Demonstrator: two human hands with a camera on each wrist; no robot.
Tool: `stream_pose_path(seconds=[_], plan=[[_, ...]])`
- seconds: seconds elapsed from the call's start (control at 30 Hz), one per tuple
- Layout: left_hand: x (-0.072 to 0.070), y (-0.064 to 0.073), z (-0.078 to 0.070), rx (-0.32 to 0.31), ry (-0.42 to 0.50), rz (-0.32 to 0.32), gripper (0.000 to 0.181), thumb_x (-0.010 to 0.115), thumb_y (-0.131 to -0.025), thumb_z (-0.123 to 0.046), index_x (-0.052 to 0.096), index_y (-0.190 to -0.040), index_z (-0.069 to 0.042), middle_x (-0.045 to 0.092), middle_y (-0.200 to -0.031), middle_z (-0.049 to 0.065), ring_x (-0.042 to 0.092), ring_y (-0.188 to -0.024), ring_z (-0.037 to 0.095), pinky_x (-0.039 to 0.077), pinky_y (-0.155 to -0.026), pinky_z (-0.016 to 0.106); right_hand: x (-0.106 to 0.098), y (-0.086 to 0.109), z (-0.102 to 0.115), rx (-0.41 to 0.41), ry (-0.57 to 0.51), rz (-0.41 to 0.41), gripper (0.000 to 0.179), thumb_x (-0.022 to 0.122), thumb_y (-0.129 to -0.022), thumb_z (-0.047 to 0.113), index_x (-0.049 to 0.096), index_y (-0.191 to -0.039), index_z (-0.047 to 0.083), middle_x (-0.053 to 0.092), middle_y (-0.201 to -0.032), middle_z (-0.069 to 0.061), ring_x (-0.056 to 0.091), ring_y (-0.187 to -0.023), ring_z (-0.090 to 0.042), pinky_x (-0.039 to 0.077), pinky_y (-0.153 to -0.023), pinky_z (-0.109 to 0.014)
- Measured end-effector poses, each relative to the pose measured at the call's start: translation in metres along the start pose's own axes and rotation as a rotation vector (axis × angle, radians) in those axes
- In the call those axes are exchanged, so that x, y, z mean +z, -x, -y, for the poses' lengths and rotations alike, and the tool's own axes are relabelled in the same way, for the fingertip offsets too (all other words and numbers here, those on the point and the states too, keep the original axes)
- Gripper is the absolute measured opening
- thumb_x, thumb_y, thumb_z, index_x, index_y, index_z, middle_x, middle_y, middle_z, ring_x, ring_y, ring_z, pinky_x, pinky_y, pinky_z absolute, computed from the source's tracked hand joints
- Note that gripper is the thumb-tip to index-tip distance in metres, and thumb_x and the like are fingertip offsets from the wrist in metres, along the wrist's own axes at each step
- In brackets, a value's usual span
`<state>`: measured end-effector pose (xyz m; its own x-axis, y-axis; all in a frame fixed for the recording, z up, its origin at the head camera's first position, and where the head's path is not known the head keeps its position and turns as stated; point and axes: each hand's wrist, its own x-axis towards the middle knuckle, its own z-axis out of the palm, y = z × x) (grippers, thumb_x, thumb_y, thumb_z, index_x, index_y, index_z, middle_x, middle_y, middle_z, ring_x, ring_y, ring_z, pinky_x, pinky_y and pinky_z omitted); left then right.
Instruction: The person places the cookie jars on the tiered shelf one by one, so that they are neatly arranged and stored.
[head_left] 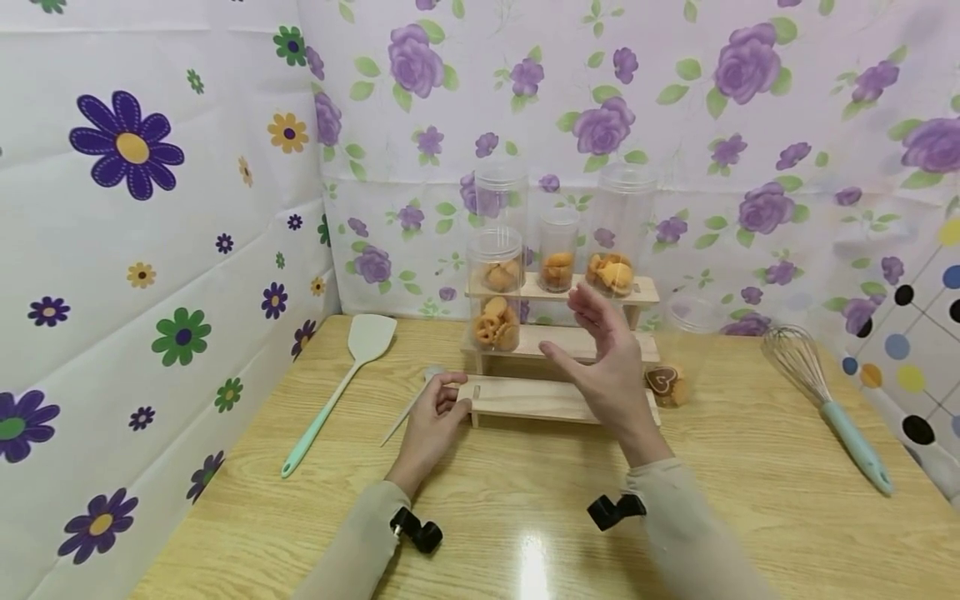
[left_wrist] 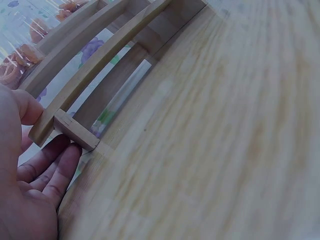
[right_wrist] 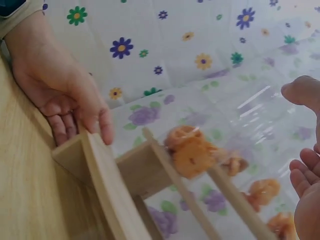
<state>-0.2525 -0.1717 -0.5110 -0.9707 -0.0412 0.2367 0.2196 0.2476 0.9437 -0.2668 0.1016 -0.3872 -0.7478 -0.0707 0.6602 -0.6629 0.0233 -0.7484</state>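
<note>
A wooden three-step shelf (head_left: 540,398) stands mid-table. My left hand (head_left: 450,398) grips the left end of its lowest step, thumb on top and fingers curled round the end; the left wrist view shows the left hand (left_wrist: 45,135) on that step (left_wrist: 100,65). My right hand (head_left: 577,333) hovers open in front of the shelf, fingers spread, touching nothing. Clear jars of orange cookies sit on the steps: two stacked jars (head_left: 495,292) at left, a small jar (head_left: 558,254) in the middle, a tall jar (head_left: 618,242) at right. In the right wrist view the right hand (right_wrist: 305,130) is apart from the shelf (right_wrist: 105,185).
A mint-handled spatula (head_left: 337,392) lies left of the shelf, with a thin pale stick (head_left: 405,412) by my left hand. A clear jar (head_left: 686,350) with a heart cookie stands right of the shelf, and a whisk (head_left: 817,387) lies farther right. Floral sheets wall the back and left.
</note>
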Motion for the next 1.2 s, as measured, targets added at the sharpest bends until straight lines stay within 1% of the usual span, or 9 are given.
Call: stream_pose_path(seconds=[0.13, 0.3, 0.4, 0.57, 0.67, 0.73, 0.9, 1.07, 1.2], plan=[[0.002, 0.000, -0.001, -0.001, -0.005, -0.002, 0.036, 0.071, -0.107, -0.013, 0.068, -0.143, -0.016, 0.075, -0.115, 0.009, 0.070, -0.104, 0.021, 0.054, -0.091, 0.027, -0.023, 0.000, 0.014, -0.040, 0.007, -0.035, 0.090, 0.086, -0.085, -0.016, 0.047, -0.164, -0.001, 0.057, -0.154, -0.011, 0.054, -0.145, -0.026, 0.040, -0.127, -0.036], [0.003, 0.001, -0.002, -0.001, -0.002, 0.005, 0.036, 0.070, -0.108, -0.012, 0.068, -0.143, -0.015, 0.075, -0.115, 0.010, 0.070, -0.103, 0.022, 0.055, -0.088, 0.026, -0.059, -0.003, 0.030, -0.114, -0.056, -0.120, 0.089, 0.081, -0.081, -0.023, 0.050, -0.161, -0.002, 0.059, -0.151, -0.016, 0.055, -0.142, -0.032, 0.042, -0.125, -0.033], [0.003, 0.001, -0.002, 0.002, -0.004, 0.003, 0.036, 0.070, -0.108, -0.012, 0.068, -0.143, -0.015, 0.076, -0.115, 0.010, 0.071, -0.103, 0.022, 0.055, -0.088, 0.026, -0.080, -0.005, 0.035, -0.164, -0.101, -0.169, 0.088, 0.079, -0.078, -0.026, 0.052, -0.159, -0.005, 0.059, -0.151, -0.021, 0.055, -0.142, -0.036, 0.043, -0.124, -0.034], [0.002, 0.000, 0.000, 0.003, -0.013, 0.000, 0.036, 0.070, -0.107, -0.012, 0.068, -0.143, -0.016, 0.076, -0.114, 0.010, 0.071, -0.103, 0.022, 0.054, -0.088, 0.026, -0.114, -0.006, 0.036, -0.173, -0.102, -0.221, 0.089, 0.078, -0.078, -0.028, 0.053, -0.159, -0.002, 0.057, -0.156, -0.019, 0.053, -0.146, -0.036, 0.041, -0.124, -0.031], [0.001, -0.001, 0.000, 0.005, -0.010, 0.006, 0.036, 0.071, -0.107, -0.012, 0.068, -0.143, -0.016, 0.075, -0.114, 0.010, 0.071, -0.103, 0.022, 0.055, -0.087, 0.026, -0.131, -0.005, 0.032, -0.145, -0.081, -0.247, 0.090, 0.078, -0.079, -0.028, 0.052, -0.161, -0.001, 0.054, -0.159, -0.018, 0.050, -0.149, -0.035, 0.039, -0.125, -0.030], [0.001, -0.001, 0.001, 0.009, -0.008, 0.008, 0.036, 0.071, -0.107, -0.011, 0.068, -0.143, -0.015, 0.075, -0.114, 0.011, 0.071, -0.103, 0.023, 0.055, -0.087, 0.026, -0.140, -0.003, 0.029, -0.114, -0.046, -0.263, 0.092, 0.079, -0.079, -0.027, 0.050, -0.162, 0.000, 0.052, -0.161, -0.016, 0.048, -0.151, -0.033, 0.038, -0.126, -0.029], [0.001, -0.001, 0.002, 0.016, -0.014, 0.007, 0.036, 0.071, -0.108, -0.011, 0.068, -0.143, -0.016, 0.075, -0.114, 0.011, 0.071, -0.103, 0.022, 0.054, -0.087, 0.026, -0.156, 0.001, 0.015, 0.004, 0.062, -0.292, 0.096, 0.082, -0.082, -0.023, 0.047, -0.166, 0.006, 0.051, -0.164, -0.011, 0.047, -0.153, -0.028, 0.036, -0.128, -0.028], [0.001, -0.002, 0.004, 0.014, 0.000, 0.004, 0.036, 0.070, -0.108, -0.010, 0.068, -0.143, -0.017, 0.075, -0.112, 0.011, 0.070, -0.099, 0.023, 0.055, -0.083, 0.025, -0.166, 0.007, -0.012, 0.137, 0.214, -0.265, 0.099, 0.087, -0.088, -0.011, 0.040, -0.172, 0.012, 0.048, -0.168, -0.007, 0.047, -0.155, -0.023, 0.035, -0.128, -0.026], [0.001, -0.003, 0.005, 0.009, 0.005, 0.006, 0.036, 0.070, -0.108, -0.009, 0.068, -0.143, -0.017, 0.075, -0.111, 0.011, 0.070, -0.097, 0.024, 0.055, -0.081, 0.025, -0.169, 0.011, -0.033, 0.184, 0.241, -0.244, 0.101, 0.088, -0.089, -0.007, 0.036, -0.173, 0.010, 0.047, -0.169, -0.009, 0.047, -0.156, -0.024, 0.036, -0.128, -0.026]])
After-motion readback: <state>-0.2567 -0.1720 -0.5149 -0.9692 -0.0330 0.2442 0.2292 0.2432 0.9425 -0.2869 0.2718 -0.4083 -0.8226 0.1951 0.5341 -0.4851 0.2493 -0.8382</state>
